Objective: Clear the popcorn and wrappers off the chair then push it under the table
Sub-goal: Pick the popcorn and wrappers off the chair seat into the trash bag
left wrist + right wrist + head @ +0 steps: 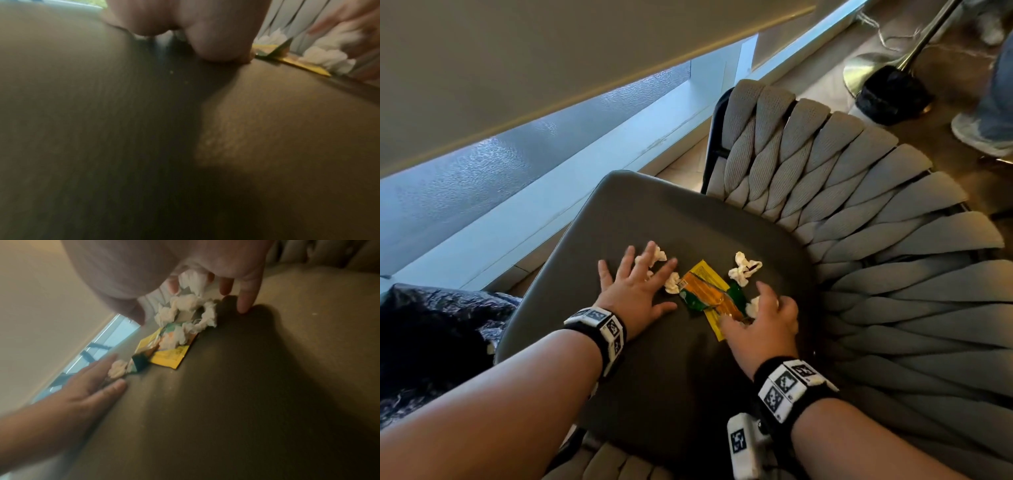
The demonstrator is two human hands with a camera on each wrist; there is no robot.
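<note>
The chair's dark grey seat (654,359) carries a yellow wrapper (703,270), an orange and green wrapper (709,293) on top of it, and white popcorn pieces (744,270). My left hand (640,284) lies flat on the seat, fingers spread, touching popcorn (673,282) left of the wrappers. My right hand (760,318) is cupped over the wrappers' near right end, fingers curled round a piece of popcorn (193,280). In the right wrist view more popcorn (185,311) is heaped on the wrappers (168,356) under the fingers (244,305). The left wrist view is blurred.
The chair's woven grey backrest (876,222) curves round the seat's right side. A beige table (551,68) stands beyond the seat at upper left. A dark plastic bag (431,325) sits left of the chair. Another person's shoe (983,133) and a metal stand base (859,75) are at upper right.
</note>
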